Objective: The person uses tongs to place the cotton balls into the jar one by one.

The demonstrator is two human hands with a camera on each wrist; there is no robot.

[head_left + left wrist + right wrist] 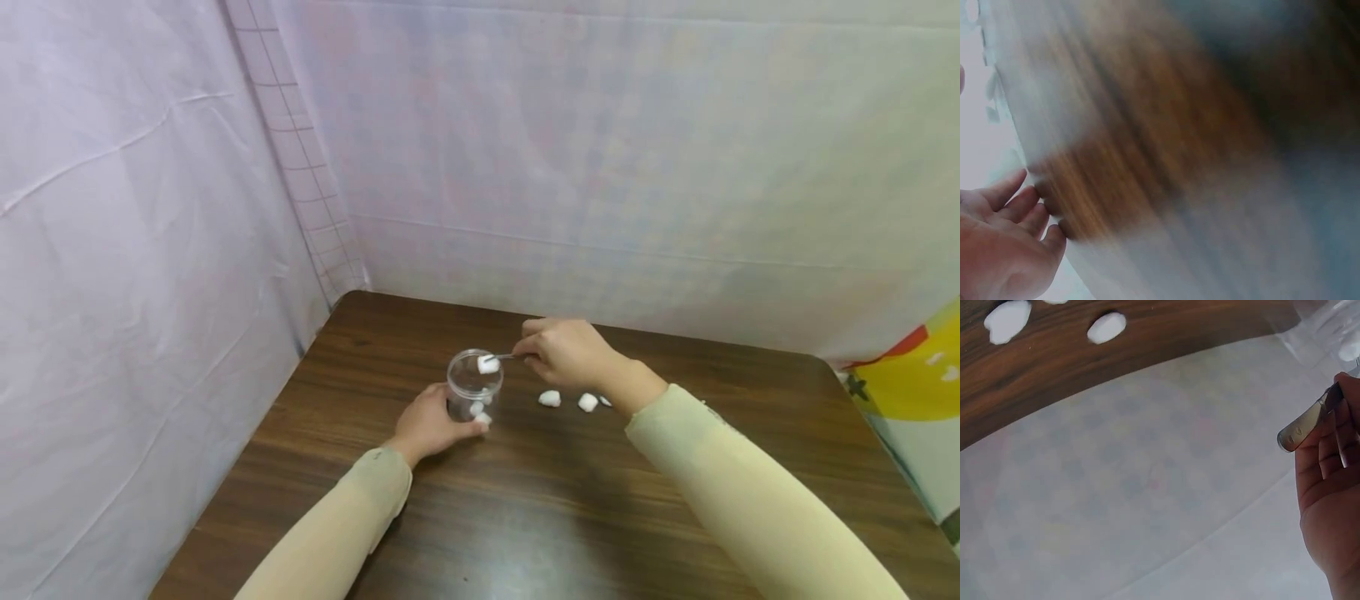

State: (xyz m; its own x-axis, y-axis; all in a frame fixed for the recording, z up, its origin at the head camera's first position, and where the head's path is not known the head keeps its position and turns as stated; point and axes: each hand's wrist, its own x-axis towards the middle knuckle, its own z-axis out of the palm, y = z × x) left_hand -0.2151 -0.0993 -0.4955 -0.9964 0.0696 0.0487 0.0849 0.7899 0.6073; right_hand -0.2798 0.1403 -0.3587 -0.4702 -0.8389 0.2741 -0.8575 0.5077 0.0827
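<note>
A clear plastic jar [458, 405] stands on the brown table with several white cotton balls [477, 408] inside. My left hand [433, 425] grips it from the left side, thumb along the near side. In the left wrist view the fingers are bent, and the jar is hard to make out. My right hand [573, 354] pinches metal tweezers [1304, 430], whose rounded end sticks out in the right wrist view. At their tips a cotton ball [488, 364] is held at the jar's mouth.
Right of the jar, more cotton balls [550, 398] lie on the wooden table [540, 500], one partly behind the right wrist. White cloth [562, 167] hangs along the table's back and left. A yellow and red item [915, 375] is at the far right.
</note>
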